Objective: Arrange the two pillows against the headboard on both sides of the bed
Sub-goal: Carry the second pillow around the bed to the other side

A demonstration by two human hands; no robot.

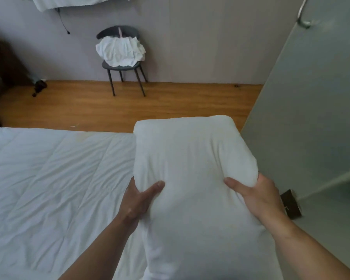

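So, head camera view, the only one: a white pillow (192, 178) is held up in front of the person, long way pointing away from them, with its far end sticking out past the edge of the bed (49, 178) and over the wooden floor (170, 102). The left hand (136, 201) grips the pillow's left side, thumb pressed flat on top, fingers tucked underneath where I can't see them. The right hand (257, 196) does the same on the right side, thumb on top and squeezing a bulge of stuffing up beside it. The bed is covered in a wrinkly white quilt and sits left of the pillow. Against the far wall there's a dark chair (121, 63) with crumpled white laundry (120, 51) piled on it. A frosted glass door (311, 98) is on the right.
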